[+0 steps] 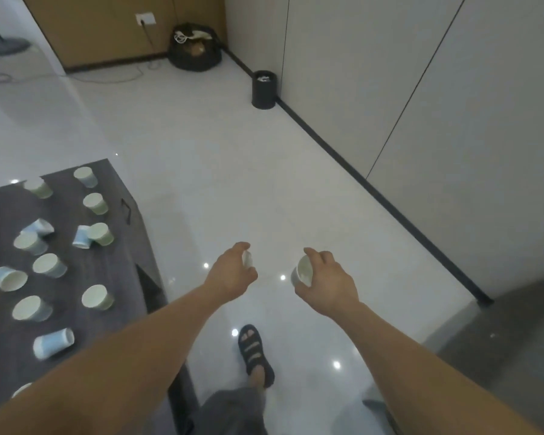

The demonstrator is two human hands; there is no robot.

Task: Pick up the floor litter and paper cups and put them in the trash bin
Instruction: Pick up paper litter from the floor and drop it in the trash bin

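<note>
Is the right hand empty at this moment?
No, the right hand grips a paper cup, its open mouth facing the camera.

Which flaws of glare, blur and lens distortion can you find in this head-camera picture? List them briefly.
Head view: bright glare spots dot the glossy floor around the left hand, which grips a white cup, and the right hand, which grips a second cup; head view: wall seams splay under the wide lens; the tipped blue cup on the dark table looks smeared.
</note>
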